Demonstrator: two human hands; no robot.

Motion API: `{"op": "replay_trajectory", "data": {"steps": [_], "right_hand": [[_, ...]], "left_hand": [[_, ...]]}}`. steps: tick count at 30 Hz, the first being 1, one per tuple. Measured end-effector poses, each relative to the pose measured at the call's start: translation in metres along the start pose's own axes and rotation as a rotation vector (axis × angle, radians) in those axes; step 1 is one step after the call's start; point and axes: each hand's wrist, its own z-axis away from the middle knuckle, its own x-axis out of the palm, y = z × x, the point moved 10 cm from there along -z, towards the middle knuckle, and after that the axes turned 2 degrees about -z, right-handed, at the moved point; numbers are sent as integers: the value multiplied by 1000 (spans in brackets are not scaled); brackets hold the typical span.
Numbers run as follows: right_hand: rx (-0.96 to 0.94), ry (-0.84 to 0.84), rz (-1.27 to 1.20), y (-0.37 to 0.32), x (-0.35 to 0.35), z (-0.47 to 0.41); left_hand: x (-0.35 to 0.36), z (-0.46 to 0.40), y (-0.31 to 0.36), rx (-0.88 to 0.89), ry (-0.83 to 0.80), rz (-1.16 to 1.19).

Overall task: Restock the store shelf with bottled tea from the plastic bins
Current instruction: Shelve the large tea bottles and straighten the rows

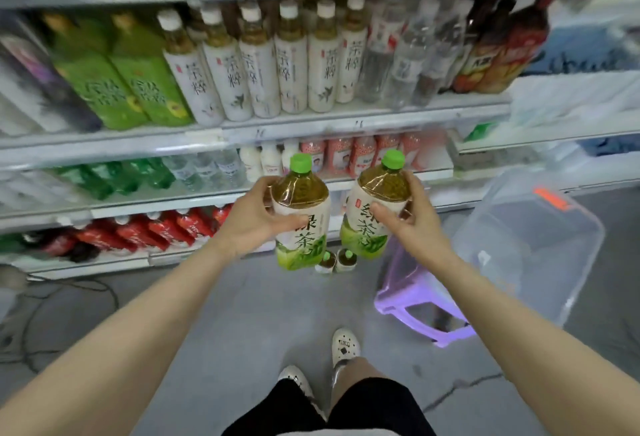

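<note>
Two green-capped tea bottles are held up in front of the store shelf [242, 130], one in each hand. The left bottle [300, 213] is gripped by the left hand [251, 219], whose fingers [294, 220] are curled round the label just below the shoulder. The right bottle [372, 207] is gripped in the same way by the right hand [412, 219], with the thumb laid across the front of the label. Both bottles are carried close to upright, caps up and long axes near vertical; the left one is tilted slightly leftward at the top, the right one slightly rightward. A narrow gap is left between them, and they are not touching.

Open grey floor [242, 314] lies between the person's feet and the shelf's bottom edge. At the right, a clear plastic bin [533, 245] is seen tilted on a purple stool [415, 300], narrowing the room on that side. Two smaller green-capped bottles [337, 260] stand on the floor just in front of the lowest shelf, below the held pair.

On the upper shelf, six white-capped tea bottles [291, 64] can be counted in the front row, beside two green-labelled bottles [117, 85] at their left. The rows further off are too blurred to count.
</note>
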Motion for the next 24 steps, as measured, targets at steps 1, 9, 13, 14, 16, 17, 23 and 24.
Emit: {"op": "replay_trajectory", "data": {"steps": [1,9,13,14,16,17,23,24], "right_hand": [[-24,6,-6,-19,-4,-3],[-315,69,13,-188,-50,-25],[-446,93,-36,-272,-81,-38],[-475,95,-57,-293,-88,-41],[-518,89,-113,-331,-106,-50],[-541,83,-135,-350,-114,-56],[-671,79,-137,-456,-178,-95],[-686,73,-152,-471,-190,-103]], "left_hand": [[-12,3,16,32,21,-5],[-107,20,148,269,231,-84],[-146,24,216,330,307,21],[-155,22,233,337,319,44],[-170,21,267,359,328,99],[-177,20,285,379,333,114],[-222,9,387,491,448,136],[-229,7,403,508,465,135]]}}
